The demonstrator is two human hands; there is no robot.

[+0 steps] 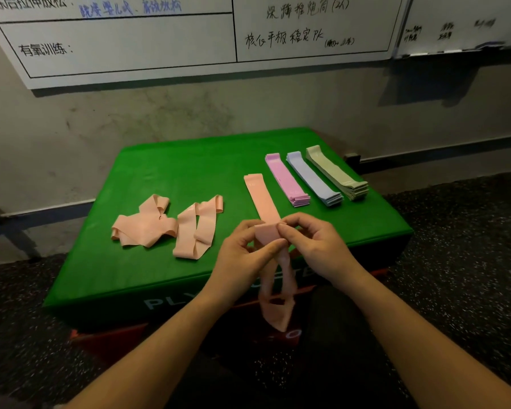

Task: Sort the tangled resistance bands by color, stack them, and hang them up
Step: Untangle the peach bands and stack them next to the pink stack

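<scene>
Item: peach band point(273, 278), pinched at its top by left hand point(242, 255) and right hand point(313, 246), twisted loop hanging below the grip (over the box's near edge). Handling: work twists out downward, then lay flat on the peach strip point(260, 196) just beyond the fingers.

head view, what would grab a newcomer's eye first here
The bright green pad dominates the middle. On its right side lie three neat stacks: pink, lavender and grey-green. At the front edge, both hands, left and right, pinch a peach band; loose peach bands lie left.
</scene>
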